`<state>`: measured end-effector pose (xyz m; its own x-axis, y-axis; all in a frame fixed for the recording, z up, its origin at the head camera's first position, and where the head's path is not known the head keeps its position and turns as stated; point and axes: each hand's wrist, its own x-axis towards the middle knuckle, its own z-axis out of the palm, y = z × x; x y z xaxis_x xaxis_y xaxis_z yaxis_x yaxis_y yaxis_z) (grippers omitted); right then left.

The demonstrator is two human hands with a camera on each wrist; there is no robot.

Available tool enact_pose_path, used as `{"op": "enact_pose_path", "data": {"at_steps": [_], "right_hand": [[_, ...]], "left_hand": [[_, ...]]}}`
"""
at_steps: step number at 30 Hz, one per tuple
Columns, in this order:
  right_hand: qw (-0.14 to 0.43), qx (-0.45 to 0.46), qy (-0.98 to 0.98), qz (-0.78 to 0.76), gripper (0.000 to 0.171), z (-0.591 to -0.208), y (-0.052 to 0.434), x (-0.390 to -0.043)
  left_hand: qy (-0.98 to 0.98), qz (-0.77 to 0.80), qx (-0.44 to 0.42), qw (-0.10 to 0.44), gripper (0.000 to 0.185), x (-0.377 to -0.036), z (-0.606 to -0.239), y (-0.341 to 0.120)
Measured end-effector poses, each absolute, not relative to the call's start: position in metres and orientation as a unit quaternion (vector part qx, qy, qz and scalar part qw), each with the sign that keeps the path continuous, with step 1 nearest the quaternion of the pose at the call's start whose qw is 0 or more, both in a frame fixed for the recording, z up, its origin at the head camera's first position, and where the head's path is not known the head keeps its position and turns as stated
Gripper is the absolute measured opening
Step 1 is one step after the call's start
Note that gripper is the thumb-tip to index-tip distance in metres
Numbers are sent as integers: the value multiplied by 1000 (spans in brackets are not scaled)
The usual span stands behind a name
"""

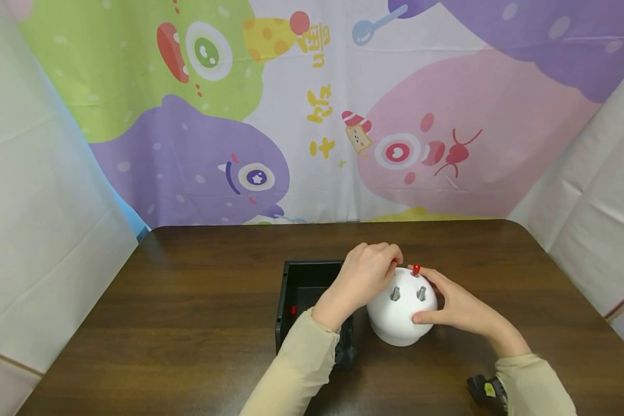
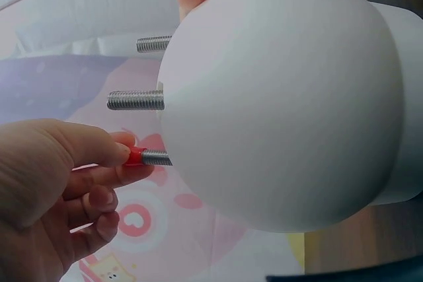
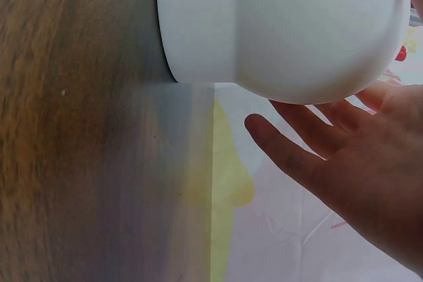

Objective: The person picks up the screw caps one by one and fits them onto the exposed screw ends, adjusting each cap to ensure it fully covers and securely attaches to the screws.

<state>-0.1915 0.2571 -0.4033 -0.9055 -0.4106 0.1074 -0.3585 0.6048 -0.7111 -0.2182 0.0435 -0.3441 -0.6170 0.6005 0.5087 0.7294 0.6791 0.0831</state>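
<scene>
A dark wooden table is sitting in front of a bright cartoon curtain, and everything else is gathering around a white dome standing on the table toward its near edge. A black box is lying just left of the dome, open at the top. The right hand is resting against the dome's right side, fingers straight and spread on its surface. The left hand is reaching over the dome's top left, thumb and fingertips pinching a small red cap sitting on one of three threaded bolts sticking out of the dome.
</scene>
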Motion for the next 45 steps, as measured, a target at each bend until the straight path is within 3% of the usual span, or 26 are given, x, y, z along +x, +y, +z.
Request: {"op": "enact_pose_path", "data": {"at_steps": [45], "right_hand": [[32, -214, 899, -380, 84, -404, 258, -192]], "left_hand": [[-888, -129, -369, 243, 6, -216, -346, 45]]}}
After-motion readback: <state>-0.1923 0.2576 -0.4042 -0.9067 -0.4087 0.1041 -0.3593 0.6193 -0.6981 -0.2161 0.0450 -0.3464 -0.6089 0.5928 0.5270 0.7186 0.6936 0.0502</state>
